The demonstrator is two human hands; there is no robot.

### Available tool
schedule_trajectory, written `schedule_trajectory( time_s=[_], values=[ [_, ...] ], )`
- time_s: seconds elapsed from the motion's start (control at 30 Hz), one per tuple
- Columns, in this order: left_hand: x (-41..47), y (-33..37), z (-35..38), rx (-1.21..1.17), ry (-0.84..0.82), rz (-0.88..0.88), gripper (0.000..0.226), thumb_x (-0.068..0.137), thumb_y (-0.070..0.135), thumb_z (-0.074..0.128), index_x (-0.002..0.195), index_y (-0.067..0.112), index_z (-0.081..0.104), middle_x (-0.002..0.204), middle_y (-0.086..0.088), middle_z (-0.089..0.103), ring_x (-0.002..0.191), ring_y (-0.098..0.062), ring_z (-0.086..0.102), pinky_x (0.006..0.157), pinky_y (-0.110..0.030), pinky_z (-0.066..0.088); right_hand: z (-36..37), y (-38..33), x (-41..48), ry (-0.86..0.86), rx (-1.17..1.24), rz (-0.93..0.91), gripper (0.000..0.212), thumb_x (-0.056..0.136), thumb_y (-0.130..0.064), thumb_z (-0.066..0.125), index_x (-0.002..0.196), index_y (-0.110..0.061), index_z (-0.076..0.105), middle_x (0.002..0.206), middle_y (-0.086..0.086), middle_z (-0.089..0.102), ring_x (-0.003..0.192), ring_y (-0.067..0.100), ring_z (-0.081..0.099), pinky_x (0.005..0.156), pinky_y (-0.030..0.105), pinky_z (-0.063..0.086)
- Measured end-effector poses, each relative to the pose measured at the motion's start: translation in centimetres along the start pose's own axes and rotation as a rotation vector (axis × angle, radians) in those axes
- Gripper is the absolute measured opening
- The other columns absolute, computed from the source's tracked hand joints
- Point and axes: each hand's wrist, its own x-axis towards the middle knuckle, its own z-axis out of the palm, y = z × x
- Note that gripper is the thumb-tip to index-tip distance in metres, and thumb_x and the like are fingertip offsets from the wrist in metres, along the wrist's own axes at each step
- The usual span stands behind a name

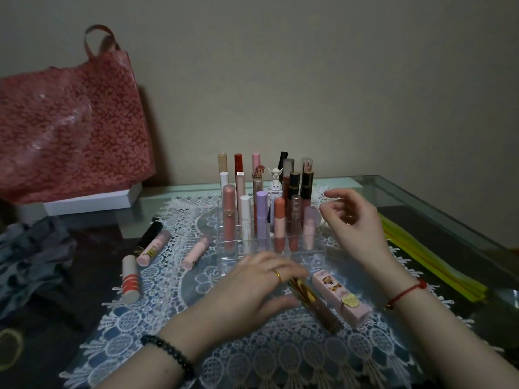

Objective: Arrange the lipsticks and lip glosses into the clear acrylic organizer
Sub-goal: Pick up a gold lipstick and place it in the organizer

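Loads of lipsticks and glosses already stand upright in the clear acrylic organizer [269, 242], which sits just past both hands on the white lace mat [252, 357], back rows full, front row of slots looking bare. Left hand [252, 287] lies flat and low right in front of the organizer, fingers spread over the top end of a brown gloss tube with gold trim [317, 307]; it's touching it, but I honestly can't tell if it's actually gripping or just resting on it. Right beside that tube, on its right, lies a pink boxy lipstick [342, 299] with a little cartoon on it. Right hand [356, 223] hangs in the air by the organizer's right edge, fingers loosely curled and apart, nothing in it.

Off to the left of the left hand, a few more tubes lie flat: a pale pink one [196, 252] on the lace, then a pink printed one [154, 248], a black one [148, 237] and a coral striped one [130, 279]. Way past those, a red floral bag [73, 127] sits on a white box [92, 202].
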Motion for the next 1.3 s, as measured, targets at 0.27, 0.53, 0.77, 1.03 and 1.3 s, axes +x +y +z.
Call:
schedule_trajectory(
  time_s=[0.27,0.53,0.77,1.03,1.3],
  values=[
    [0.4,-0.5,0.3,-0.031,0.016,0.114,0.024,0.091,0.036,0.045,0.115,0.036,0.049,0.113,0.017,0.050,0.109,0.001,0.037,0.093,-0.014,0.021,-0.2,0.1,-0.1,0.001,-0.020,-0.038,0.017,0.084,-0.012,0.060,0.097,-0.022,0.057,0.076,-0.006,0.057,0.064,-0.009,0.051,0.059,0.005,0.044],
    [-0.9,-0.7,-1.5,-0.414,0.321,0.011,0.026,0.082,0.044,0.049,0.107,0.044,0.054,0.109,0.025,0.057,0.107,0.002,0.052,0.093,-0.025,0.041,0.2,-1.9,-1.4,-0.100,0.082,-0.032,0.023,0.082,-0.005,0.059,0.088,-0.027,0.060,0.084,-0.002,0.061,0.069,-0.001,0.054,0.061,0.008,0.046],
    [-0.7,-1.9,-2.8,-0.817,0.792,-0.084,0.032,0.073,0.025,0.068,0.100,0.037,0.055,0.091,0.019,0.064,0.080,0.000,0.060,0.074,-0.012,0.046,2.2,-5.2,-2.6,-0.452,0.112,-0.037,0.025,0.078,-0.007,0.064,0.095,-0.024,0.063,0.085,0.001,0.065,0.077,0.016,0.062,0.070,0.023,0.055],
    [-1.1,-3.7,-3.8,-0.949,0.958,-0.277,0.030,0.065,0.024,0.068,0.094,0.028,0.062,0.089,0.014,0.069,0.078,-0.003,0.066,0.070,-0.023,0.053,6.5,-6.6,-2.1,-0.502,0.090,-0.074,0.027,0.075,-0.005,0.069,0.091,-0.026,0.063,0.084,0.002,0.064,0.076,0.017,0.063,0.071,0.026,0.056],
    [-1.0,-4.6,-3.3,-0.955,0.963,-0.290,0.029,0.060,0.020,0.071,0.089,0.024,0.065,0.081,0.013,0.072,0.078,-0.003,0.067,0.066,-0.012,0.050,8.5,-5.6,-2.7,-0.387,0.045,-0.078,0.024,0.075,-0.009,0.070,0.092,-0.024,0.063,0.081,0.000,0.065,0.074,0.014,0.064,0.068,0.021,0.056]
  ],
)
